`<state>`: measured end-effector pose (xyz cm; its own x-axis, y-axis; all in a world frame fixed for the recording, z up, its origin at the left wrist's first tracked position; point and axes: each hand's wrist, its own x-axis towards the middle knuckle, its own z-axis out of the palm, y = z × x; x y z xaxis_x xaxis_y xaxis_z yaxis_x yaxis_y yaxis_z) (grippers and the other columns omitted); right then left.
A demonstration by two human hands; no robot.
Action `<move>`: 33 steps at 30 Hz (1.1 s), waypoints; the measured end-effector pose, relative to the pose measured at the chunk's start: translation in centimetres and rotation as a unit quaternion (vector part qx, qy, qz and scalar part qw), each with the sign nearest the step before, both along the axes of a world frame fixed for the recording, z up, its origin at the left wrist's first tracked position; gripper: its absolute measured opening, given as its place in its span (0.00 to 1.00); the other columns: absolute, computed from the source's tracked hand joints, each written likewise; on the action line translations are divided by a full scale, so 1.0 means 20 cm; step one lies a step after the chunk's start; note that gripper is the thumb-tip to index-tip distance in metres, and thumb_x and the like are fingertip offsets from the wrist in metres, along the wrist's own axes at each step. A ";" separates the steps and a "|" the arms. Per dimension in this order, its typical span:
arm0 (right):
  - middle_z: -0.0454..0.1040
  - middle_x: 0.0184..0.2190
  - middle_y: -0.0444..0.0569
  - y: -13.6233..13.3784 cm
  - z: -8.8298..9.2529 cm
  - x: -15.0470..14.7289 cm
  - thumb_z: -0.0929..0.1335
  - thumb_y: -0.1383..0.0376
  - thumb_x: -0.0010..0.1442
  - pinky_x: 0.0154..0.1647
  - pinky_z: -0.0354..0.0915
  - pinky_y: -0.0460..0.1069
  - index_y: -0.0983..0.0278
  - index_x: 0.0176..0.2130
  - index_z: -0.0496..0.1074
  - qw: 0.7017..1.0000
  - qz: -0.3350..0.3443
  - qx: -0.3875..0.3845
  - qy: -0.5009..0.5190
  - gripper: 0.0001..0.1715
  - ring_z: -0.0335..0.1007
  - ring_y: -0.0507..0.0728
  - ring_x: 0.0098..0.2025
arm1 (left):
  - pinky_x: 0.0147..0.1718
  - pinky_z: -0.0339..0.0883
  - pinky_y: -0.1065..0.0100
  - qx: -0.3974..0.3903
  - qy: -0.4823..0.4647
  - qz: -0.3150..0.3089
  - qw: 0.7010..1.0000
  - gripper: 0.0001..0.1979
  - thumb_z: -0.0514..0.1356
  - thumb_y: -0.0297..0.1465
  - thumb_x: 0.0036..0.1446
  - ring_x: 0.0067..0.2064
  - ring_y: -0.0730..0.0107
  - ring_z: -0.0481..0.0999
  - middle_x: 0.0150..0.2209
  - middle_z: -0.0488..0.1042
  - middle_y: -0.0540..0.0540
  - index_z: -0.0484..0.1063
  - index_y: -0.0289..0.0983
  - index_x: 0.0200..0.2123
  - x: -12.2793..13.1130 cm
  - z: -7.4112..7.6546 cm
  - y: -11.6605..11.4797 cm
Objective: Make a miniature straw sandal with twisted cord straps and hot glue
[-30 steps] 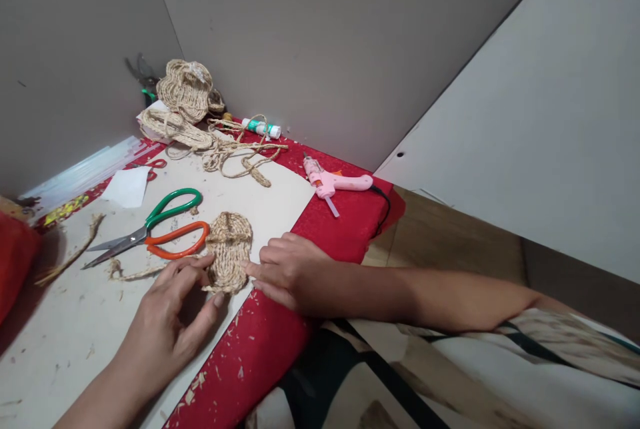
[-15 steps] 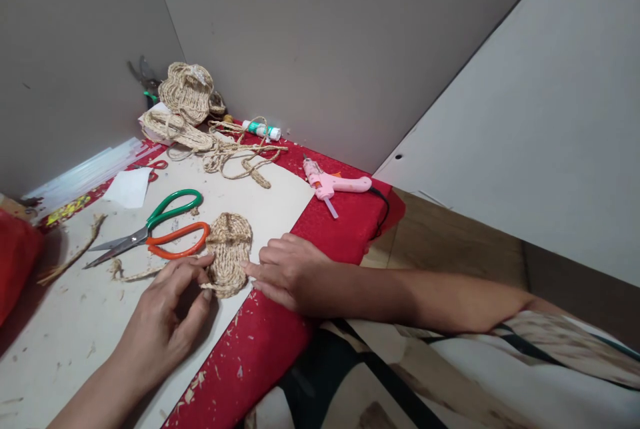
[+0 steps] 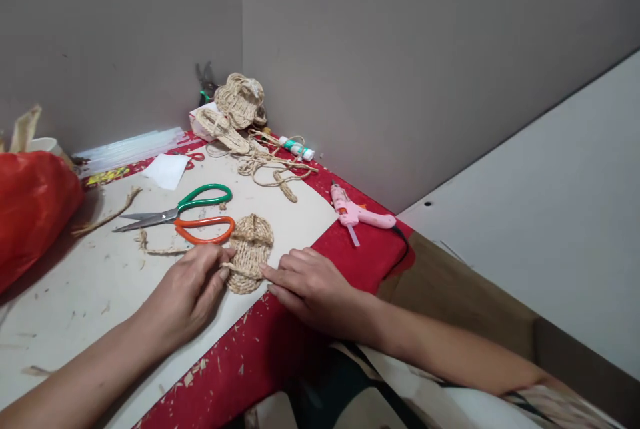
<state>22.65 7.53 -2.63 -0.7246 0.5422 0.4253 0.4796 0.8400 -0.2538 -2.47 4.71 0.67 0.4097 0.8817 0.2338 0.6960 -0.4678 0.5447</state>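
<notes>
A small woven jute sandal (image 3: pixel 251 252) lies on a pale board (image 3: pixel 100 289) over a red cloth (image 3: pixel 260 362). My left hand (image 3: pixel 193 292) rests at the sandal's left side, thumb and fingers pinched on a jute strand that crosses its heel. My right hand (image 3: pixel 310 286) lies on the red cloth at the sandal's right edge, fingers stretched out and touching it. Scissors (image 3: pixel 185 217) with one green and one orange handle lie just behind the sandal.
A pink glue gun (image 3: pixel 357 214) lies on the cloth to the right. More jute sandals and cord (image 3: pixel 240 116) and a glue stick (image 3: pixel 297 147) sit in the back corner. A red plastic bag (image 3: pixel 30 209) is at far left. Walls close the back.
The view has swung to the left and everything has shifted right in the picture. My left thumb and fingers have closed onto the strand at the sandal's heel. My right hand stays at the sandal's edge.
</notes>
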 end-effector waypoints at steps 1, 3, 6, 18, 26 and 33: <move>0.72 0.29 0.48 0.00 -0.01 0.00 0.62 0.64 0.70 0.34 0.51 0.50 0.66 0.49 0.75 1.000 0.000 0.003 0.004 0.15 0.61 0.55 0.32 | 0.38 0.70 0.61 0.003 -0.004 0.002 1.000 0.05 0.50 0.32 0.68 0.42 0.60 0.78 0.39 0.77 0.43 0.64 0.41 0.40 0.00 0.00 0.00; 0.72 0.29 0.48 0.00 -0.02 0.00 0.62 0.64 0.70 0.34 0.52 0.50 0.65 0.49 0.75 1.000 0.000 0.008 0.006 0.15 0.61 0.55 0.32 | 0.37 0.71 0.61 0.007 -0.011 0.006 1.000 0.05 0.50 0.32 0.68 0.40 0.61 0.78 0.39 0.77 0.43 0.64 0.40 0.41 0.00 -0.01 0.00; 0.72 0.29 0.48 0.00 -0.03 0.00 0.63 0.64 0.70 0.35 0.53 0.51 0.66 0.50 0.75 1.000 0.000 0.012 0.004 0.15 0.61 0.55 0.32 | 0.37 0.72 0.61 0.004 -0.018 0.009 1.000 0.06 0.50 0.33 0.68 0.40 0.61 0.79 0.40 0.78 0.43 0.65 0.40 0.43 0.01 -0.01 0.01; 0.72 0.30 0.48 0.00 -0.02 0.01 0.63 0.64 0.69 0.35 0.55 0.51 0.65 0.49 0.74 1.000 0.003 -0.011 -0.023 0.14 0.62 0.55 0.34 | 0.44 0.75 0.58 -0.011 -0.059 0.034 0.998 0.11 0.53 0.34 0.66 0.48 0.59 0.81 0.46 0.81 0.40 0.66 0.39 0.50 0.02 -0.04 0.00; 0.72 0.29 0.49 0.00 -0.02 0.01 0.63 0.63 0.69 0.35 0.54 0.51 0.64 0.48 0.75 1.000 0.005 -0.006 -0.016 0.14 0.62 0.55 0.33 | 0.47 0.73 0.57 -0.016 -0.035 0.030 0.999 0.17 0.58 0.28 0.56 0.50 0.58 0.79 0.48 0.79 0.41 0.69 0.39 0.50 0.00 -0.02 -0.01; 0.72 0.29 0.48 0.00 -0.02 0.01 0.63 0.63 0.69 0.34 0.54 0.50 0.65 0.49 0.75 1.000 0.005 0.002 -0.010 0.14 0.63 0.54 0.32 | 0.47 0.73 0.58 -0.024 -0.030 0.017 0.999 0.18 0.56 0.26 0.56 0.49 0.59 0.79 0.48 0.79 0.42 0.70 0.41 0.51 -0.03 -0.01 0.01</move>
<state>22.77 7.61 -3.06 -0.7384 0.5329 0.4132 0.4761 0.8459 -0.2403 -3.07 4.82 0.48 0.3653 0.9057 0.2150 0.6762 -0.4169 0.6074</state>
